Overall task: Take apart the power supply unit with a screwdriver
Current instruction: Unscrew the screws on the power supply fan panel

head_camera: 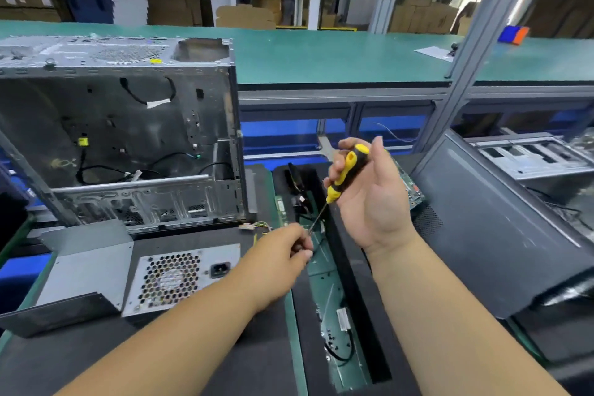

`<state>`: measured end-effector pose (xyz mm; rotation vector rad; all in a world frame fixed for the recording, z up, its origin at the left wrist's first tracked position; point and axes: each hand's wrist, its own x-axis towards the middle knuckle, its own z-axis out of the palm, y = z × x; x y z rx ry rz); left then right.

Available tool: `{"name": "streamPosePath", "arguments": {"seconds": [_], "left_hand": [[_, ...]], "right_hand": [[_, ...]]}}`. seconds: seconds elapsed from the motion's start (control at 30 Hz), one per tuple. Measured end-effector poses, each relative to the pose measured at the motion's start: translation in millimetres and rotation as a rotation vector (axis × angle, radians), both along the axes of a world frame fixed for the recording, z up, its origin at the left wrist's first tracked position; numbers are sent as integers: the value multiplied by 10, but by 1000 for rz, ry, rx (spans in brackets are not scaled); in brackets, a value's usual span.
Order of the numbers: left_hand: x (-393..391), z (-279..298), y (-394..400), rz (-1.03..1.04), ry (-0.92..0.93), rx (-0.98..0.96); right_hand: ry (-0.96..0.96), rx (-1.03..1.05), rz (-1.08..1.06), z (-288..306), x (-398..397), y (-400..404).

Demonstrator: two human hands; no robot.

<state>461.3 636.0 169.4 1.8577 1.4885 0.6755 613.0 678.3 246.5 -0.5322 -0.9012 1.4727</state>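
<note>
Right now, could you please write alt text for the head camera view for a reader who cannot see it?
A person's right hand grips a yellow and black screwdriver while the left hand pinches near its tip, above a workbench. A grey power supply unit lies at lower left, in front of an open computer case.
</note>
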Motion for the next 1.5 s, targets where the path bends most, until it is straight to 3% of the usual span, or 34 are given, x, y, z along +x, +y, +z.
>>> {"name": "streamPosePath", "arguments": {"seconds": [0.27, 0.6, 0.97, 1.17, 1.4, 1.5], "left_hand": [[629, -484, -24, -1, 18, -223], [705, -497, -45, 0, 30, -174], [-37, -21, -159, 65, 136, 146], [-655, 115, -234, 118, 156, 189], [-1372, 60, -292, 33, 276, 203], [-1512, -3, -279, -6, 241, 178]], "right_hand": [[-57, -38, -104, -336, 549, -31], [-10, -54, 11, -452, 694, 21], [32, 26, 151, -206, -142, 45], [20, 43, 179, -145, -672, -32], [-31, 10, 183, -192, -1212, -190], [-102, 10, 184, -233, -1354, -253]]}}
